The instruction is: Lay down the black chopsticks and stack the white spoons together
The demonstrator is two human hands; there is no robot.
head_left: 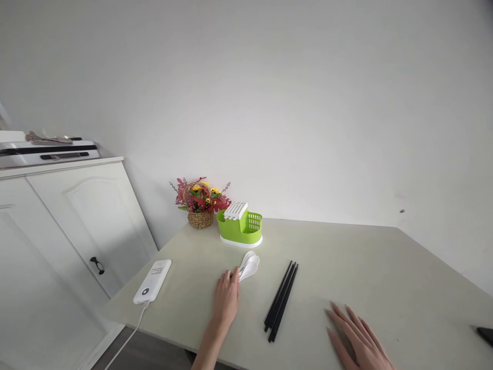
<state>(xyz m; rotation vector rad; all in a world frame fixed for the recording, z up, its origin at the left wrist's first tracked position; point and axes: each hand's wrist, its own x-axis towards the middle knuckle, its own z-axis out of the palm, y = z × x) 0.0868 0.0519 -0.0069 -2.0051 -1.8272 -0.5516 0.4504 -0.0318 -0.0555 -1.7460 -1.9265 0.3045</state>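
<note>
My left hand (227, 295) is closed round the handle ends of several white spoons (250, 265), which lie bunched on the table; the hand covers most of the handles. To the right of them lies a loose bundle of black chopsticks (283, 300), touched by neither hand. My right hand (358, 336) rests at the front of the table with its fingers stretched and spread, holding nothing. Beyond the spoons stands a green cutlery holder (239, 234) with a white slotted top on one part and a white base.
A wicker basket of artificial flowers (201, 218) stands behind the holder, against the wall. On the left lies a white power bank (153, 280) with a cable (129, 336) hanging over the edge. A white cabinet (103, 216) adjoins. A dark object (486, 335) sits far right.
</note>
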